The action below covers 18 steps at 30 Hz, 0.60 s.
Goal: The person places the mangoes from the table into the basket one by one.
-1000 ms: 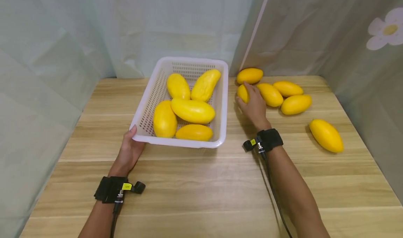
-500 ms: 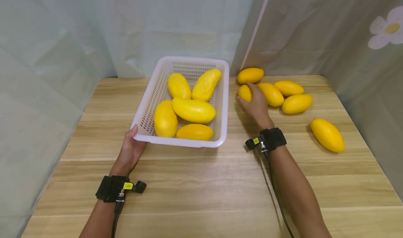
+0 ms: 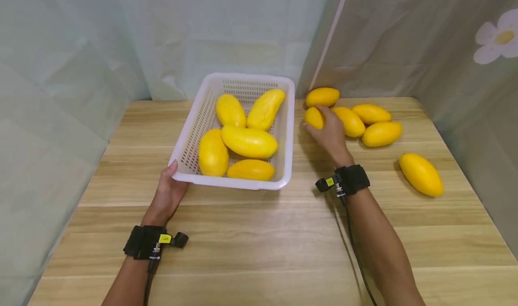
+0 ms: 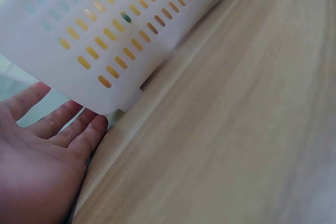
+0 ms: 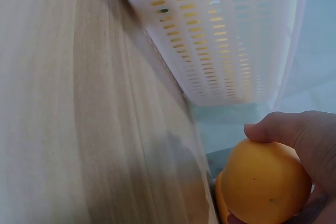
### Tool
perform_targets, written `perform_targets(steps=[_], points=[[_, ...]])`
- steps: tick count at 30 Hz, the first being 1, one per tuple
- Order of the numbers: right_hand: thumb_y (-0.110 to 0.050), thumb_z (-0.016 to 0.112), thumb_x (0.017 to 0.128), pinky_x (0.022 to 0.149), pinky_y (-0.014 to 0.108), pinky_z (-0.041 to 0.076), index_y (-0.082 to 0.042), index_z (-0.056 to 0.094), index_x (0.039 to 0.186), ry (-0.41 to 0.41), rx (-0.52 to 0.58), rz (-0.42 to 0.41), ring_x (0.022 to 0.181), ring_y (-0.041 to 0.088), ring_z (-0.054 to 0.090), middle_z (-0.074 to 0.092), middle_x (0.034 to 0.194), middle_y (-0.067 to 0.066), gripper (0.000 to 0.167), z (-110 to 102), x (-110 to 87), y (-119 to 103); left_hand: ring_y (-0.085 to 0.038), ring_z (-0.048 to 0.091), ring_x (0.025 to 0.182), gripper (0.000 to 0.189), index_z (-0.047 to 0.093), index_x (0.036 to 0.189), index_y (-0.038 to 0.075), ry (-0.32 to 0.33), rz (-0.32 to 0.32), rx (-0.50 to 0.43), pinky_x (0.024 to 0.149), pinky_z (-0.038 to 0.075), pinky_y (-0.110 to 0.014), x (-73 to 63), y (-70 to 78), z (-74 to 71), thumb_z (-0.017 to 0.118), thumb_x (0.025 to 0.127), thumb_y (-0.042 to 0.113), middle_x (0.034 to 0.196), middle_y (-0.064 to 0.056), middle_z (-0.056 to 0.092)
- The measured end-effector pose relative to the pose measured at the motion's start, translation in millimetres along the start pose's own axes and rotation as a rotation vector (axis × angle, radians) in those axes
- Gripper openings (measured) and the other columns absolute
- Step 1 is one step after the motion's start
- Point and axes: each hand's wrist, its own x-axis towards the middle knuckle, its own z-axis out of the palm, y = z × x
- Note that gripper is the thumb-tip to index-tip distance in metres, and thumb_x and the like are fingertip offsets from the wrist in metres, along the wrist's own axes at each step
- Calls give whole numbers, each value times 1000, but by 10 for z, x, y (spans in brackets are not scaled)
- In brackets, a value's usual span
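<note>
My left hand (image 3: pixel 167 191) holds the near left corner of a white perforated plastic basket (image 3: pixel 230 182), its thumb over the rim. In the left wrist view its fingers (image 4: pixel 86 135) reach against the basket's corner, low near the tabletop. Several yellow mangoes (image 3: pixel 248 143) lie inside the basket. To the right of the basket my right hand (image 3: pixel 332 133) grips another mango (image 3: pixel 313 118) between thumb and fingers. The right wrist view shows the rounded end of this mango (image 5: pixel 265 182), with the thumb on top and part of the fingers hidden behind it.
Around the right hand lie more mangoes: one behind it (image 3: pixel 322 97), a group to its right (image 3: pixel 381 134), and a lone one (image 3: pixel 421 174) nearer the right edge. All rest on a wood-grain table (image 3: pixel 243 252). Pale curtains (image 3: pixel 243 32) hang behind and at both sides.
The mango in the right hand has shifted very slightly up in the head view. The left hand, the basket and the other mangoes stay in place.
</note>
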Motion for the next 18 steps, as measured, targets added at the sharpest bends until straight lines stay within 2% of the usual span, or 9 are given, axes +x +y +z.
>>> perform_targets(steps=[10,18], points=[[-32,69,79,95,34,28,-14,41,136,-3,-37,14,115,21,40,44,131,7,66,-65,-11,-32,-27,17,127,52,17,145,30,-14,6,-9,102,6,-44,19,13,22,28,95,42,147,1,12],[-31,70,79,96,33,28,-13,43,135,6,-57,-13,116,21,40,45,130,7,65,-81,-16,-90,-26,17,128,53,18,145,29,-12,19,1,102,6,-43,20,9,16,28,95,42,147,1,13]])
